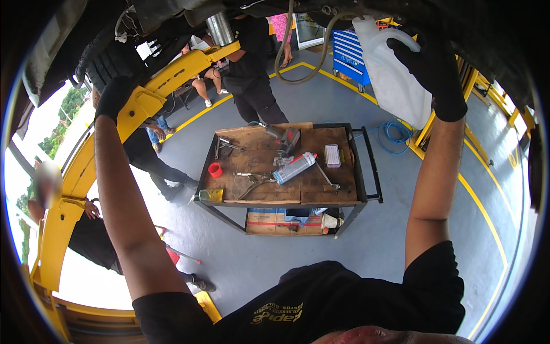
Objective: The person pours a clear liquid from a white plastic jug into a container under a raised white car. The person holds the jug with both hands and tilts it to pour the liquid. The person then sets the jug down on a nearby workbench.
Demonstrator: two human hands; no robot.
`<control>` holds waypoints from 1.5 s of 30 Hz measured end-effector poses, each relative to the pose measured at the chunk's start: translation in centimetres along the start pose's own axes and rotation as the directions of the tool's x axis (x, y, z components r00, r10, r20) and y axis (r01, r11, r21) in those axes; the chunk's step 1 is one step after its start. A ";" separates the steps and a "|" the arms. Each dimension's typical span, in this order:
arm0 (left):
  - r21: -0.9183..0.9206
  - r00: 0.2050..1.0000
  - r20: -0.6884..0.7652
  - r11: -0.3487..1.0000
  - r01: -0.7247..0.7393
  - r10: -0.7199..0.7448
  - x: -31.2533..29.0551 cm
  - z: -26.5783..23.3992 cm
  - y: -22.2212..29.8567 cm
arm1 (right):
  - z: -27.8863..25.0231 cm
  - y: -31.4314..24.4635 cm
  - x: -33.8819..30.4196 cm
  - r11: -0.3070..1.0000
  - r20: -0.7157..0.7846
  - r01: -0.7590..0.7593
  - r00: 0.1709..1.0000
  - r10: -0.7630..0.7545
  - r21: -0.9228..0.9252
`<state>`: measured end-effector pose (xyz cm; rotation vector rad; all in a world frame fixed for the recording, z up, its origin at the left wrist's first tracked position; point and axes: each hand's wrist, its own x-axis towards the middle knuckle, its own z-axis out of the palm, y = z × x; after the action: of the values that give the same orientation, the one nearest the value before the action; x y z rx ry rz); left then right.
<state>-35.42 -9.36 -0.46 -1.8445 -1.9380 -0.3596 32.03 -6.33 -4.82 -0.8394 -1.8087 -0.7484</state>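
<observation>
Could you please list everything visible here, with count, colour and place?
jug: 1, white, in right hand
lift arm: 1, yellow, left
vehicle underside: 1, dark, overhead
hanging hose: 1, tan, top centre
tool chest: 1, blue, upper right
cart: 1, black, centre
cardboard: several, brown, cart
air tool: 1, dark, cart
spray can: 1, white-blue, cart
spanner: 1, silver, cart
pliers: 1, metallic, cart
cup: 1, red, cart
tub: 1, yellow, cart corner
case: 1, pale, cart
other tools: several, silver, cart
coiled hose: 1, blue, floor right
people: several, mostly black-clad, left and behind
shirt: 1, black, bottom
left hand: 1, black-gloved, beside lift arm
right hand: 1, black-gloved, on jug
</observation>
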 end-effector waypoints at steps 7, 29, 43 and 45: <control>-0.152 0.987 0.046 0.975 0.160 -0.154 0.0 -0.2 0.2 | 0.3 -0.3 -0.2 0.992 -0.104 0.047 0.994 -0.035 0.113; -0.220 0.996 -0.037 0.973 0.068 -0.078 0.0 0.2 0.1 | 0.9 1.2 -0.5 0.996 0.025 -0.086 0.996 0.086 0.029; -0.012 0.977 -0.209 0.999 0.048 -0.050 -0.5 -0.4 1.2 | 1.2 1.6 -0.7 0.972 0.100 -0.236 0.967 0.235 0.005; 0.247 0.944 -0.318 0.969 -0.012 0.093 -0.6 -1.1 1.5 | 0.5 0.2 -0.1 0.977 0.111 -0.215 0.970 0.215 -0.008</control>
<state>-33.79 -10.33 0.03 -1.5642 -1.6246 -0.3680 31.95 -5.89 -5.10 -1.0736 -1.7802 -0.5679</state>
